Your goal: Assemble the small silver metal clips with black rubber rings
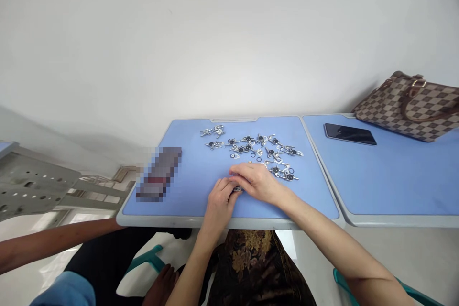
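Note:
My left hand [220, 201] and my right hand [256, 180] meet near the front middle of the blue table [193, 167]. Between their fingertips is a small metal part [237, 189], mostly covered by the fingers. Both hands have their fingers closed on it. Beyond and to the right of them lie several metal parts with round black centres [271, 152], mixed with small dark rings [253, 155] and flat silver pieces. Two or so more silver parts [219, 131] lie near the back edge.
A blurred dark rectangular object [159, 173] lies at the table's left. On the adjoining table [387, 177] are a black phone [350, 134] and a checkered handbag [412, 103]. Another person's arm [60, 239] and dark-clothed legs show at lower left.

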Available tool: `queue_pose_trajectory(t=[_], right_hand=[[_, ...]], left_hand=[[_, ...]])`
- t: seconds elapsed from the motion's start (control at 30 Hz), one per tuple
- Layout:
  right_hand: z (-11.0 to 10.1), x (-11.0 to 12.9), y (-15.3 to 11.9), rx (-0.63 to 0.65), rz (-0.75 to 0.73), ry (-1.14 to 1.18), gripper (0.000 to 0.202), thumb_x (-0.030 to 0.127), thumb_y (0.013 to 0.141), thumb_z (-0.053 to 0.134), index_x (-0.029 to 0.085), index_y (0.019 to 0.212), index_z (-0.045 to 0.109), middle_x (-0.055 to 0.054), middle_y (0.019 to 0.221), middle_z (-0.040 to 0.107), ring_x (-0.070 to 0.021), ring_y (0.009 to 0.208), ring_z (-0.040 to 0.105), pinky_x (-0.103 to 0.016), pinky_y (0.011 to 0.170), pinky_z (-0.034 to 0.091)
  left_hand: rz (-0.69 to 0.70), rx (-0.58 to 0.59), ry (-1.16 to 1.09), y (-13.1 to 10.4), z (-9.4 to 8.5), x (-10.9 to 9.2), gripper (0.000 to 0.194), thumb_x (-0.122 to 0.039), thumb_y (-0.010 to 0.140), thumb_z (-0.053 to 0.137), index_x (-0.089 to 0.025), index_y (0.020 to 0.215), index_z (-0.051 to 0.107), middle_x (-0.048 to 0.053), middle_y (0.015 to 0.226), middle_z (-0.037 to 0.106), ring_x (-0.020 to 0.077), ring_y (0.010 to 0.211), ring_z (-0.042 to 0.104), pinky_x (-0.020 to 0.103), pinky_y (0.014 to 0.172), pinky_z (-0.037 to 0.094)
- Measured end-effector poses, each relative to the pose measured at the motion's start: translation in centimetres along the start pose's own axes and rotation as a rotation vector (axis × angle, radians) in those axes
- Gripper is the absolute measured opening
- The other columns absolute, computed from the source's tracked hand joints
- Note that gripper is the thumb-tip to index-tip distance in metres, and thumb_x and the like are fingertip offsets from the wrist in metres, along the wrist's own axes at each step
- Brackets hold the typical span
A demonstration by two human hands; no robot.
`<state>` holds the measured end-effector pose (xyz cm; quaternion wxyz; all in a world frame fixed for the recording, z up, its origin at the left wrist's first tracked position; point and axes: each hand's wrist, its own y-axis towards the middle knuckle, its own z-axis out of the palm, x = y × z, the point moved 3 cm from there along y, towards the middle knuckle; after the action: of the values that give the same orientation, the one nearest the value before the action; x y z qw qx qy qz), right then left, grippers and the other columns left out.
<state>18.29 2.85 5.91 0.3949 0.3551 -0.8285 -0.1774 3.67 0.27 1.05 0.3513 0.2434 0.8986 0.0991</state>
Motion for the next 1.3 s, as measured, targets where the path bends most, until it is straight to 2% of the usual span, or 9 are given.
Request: queue_pose_trajectory(t=[0.13, 0.3, 0.47, 0.67, 0.73, 0.83, 0.97, 1.07, 1.3], right_hand=[[0.1, -0.5, -0.4, -0.09, 0.094, -0.04, 0.017, 0.03, 0.098, 0.05, 0.018, 0.092, 0.06, -0.002, 0.077, 0.065, -0.0122, 0.065, 0.058, -0.023, 0.062, 0.044], [0.6, -1.0, -0.5, -0.123, 0.138, -0.096, 0.019, 0.031, 0.097, 0.051, 0.018, 0.085, 0.058, -0.001, 0.071, 0.062, -0.0113, 0.056, 0.052, -0.023, 0.054, 0.039], [0.1, -0.6, -0.5, -0.04, 0.067, -0.123, 0.023, 0.028, 0.101, 0.046, 0.018, 0.116, 0.06, -0.005, 0.089, 0.069, -0.0142, 0.071, 0.062, -0.026, 0.064, 0.047], [-1.9, -0.1, -0.4, 0.156, 0.027, -0.03, 0.038, 0.017, 0.102, 0.037, 0.017, 0.139, 0.046, -0.009, 0.107, 0.068, -0.0185, 0.099, 0.062, -0.035, 0.084, 0.052], [-2.0, -0.1, -0.2, 0.138, 0.009, -0.003, 0.034, 0.017, 0.102, 0.038, 0.018, 0.132, 0.053, -0.008, 0.102, 0.069, -0.0178, 0.095, 0.062, -0.034, 0.084, 0.051], [-1.5, -0.2, -0.2, 0.029, 0.022, -0.008, 0.02, 0.027, 0.1, 0.049, 0.017, 0.106, 0.065, -0.006, 0.088, 0.069, -0.016, 0.079, 0.062, -0.03, 0.075, 0.05], [-0.8, -0.4, -0.3, -0.063, 0.02, -0.032, 0.025, 0.035, 0.098, 0.052, 0.018, 0.084, 0.063, -0.002, 0.069, 0.063, -0.014, 0.066, 0.056, -0.027, 0.065, 0.046], [-0.7, -0.4, -0.3, -0.101, 0.029, -0.035, 0.023, 0.034, 0.098, 0.053, 0.018, 0.084, 0.062, -0.004, 0.076, 0.064, -0.0155, 0.072, 0.057, -0.028, 0.068, 0.046], [-0.8, -0.5, -0.2, 0.005, 0.019, -0.092, 0.024, 0.033, 0.101, 0.047, 0.019, 0.109, 0.065, -0.005, 0.084, 0.067, -0.0149, 0.071, 0.061, -0.027, 0.067, 0.049]], left_hand=[[-0.008, 0.024, -0.012, 0.0, -0.1, -0.1, 0.013, -0.021, 0.094, 0.054, -0.021, 0.101, 0.065, 0.005, 0.101, 0.066, 0.023, 0.096, 0.057, 0.038, 0.086, 0.048], [-0.016, 0.031, -0.034, 0.0, -0.1, 0.0, 0.013, -0.021, 0.093, 0.054, -0.021, 0.1, 0.065, 0.006, 0.101, 0.066, 0.0229, 0.096, 0.057, 0.039, 0.087, 0.048], [-0.007, 0.022, -0.037, 0.1, 0.0, 0.1, 0.013, -0.022, 0.093, 0.055, -0.021, 0.101, 0.065, 0.006, 0.101, 0.066, 0.0226, 0.096, 0.057, 0.038, 0.086, 0.048], [-0.003, -0.006, -0.048, 0.0, 0.0, 0.3, 0.01, -0.021, 0.091, 0.057, -0.021, 0.097, 0.066, 0.005, 0.097, 0.066, 0.0216, 0.094, 0.059, 0.036, 0.083, 0.049], [-0.003, -0.006, -0.056, 0.0, 0.0, 0.3, 0.01, -0.02, 0.09, 0.058, -0.021, 0.097, 0.065, 0.005, 0.097, 0.066, 0.0216, 0.094, 0.059, 0.036, 0.084, 0.049], [-0.008, -0.001, -0.066, 0.0, 0.0, 0.3, 0.011, -0.02, 0.09, 0.059, -0.021, 0.098, 0.065, 0.005, 0.098, 0.066, 0.0219, 0.095, 0.059, 0.036, 0.085, 0.049], [-0.023, -0.001, -0.065, 0.1, 0.0, 0.2, 0.015, -0.02, 0.09, 0.058, -0.023, 0.103, 0.066, 0.005, 0.1, 0.066, 0.022, 0.096, 0.059, 0.036, 0.084, 0.049], [-0.02, 0.006, -0.076, 0.1, -0.1, 0.1, 0.014, -0.02, 0.09, 0.058, -0.022, 0.101, 0.066, 0.005, 0.1, 0.066, 0.0223, 0.096, 0.059, 0.037, 0.086, 0.049], [-0.014, -0.012, -0.088, 0.3, -0.2, 0.1, 0.011, -0.022, 0.09, 0.058, -0.022, 0.097, 0.066, 0.004, 0.097, 0.067, 0.022, 0.094, 0.059, 0.036, 0.084, 0.049]])
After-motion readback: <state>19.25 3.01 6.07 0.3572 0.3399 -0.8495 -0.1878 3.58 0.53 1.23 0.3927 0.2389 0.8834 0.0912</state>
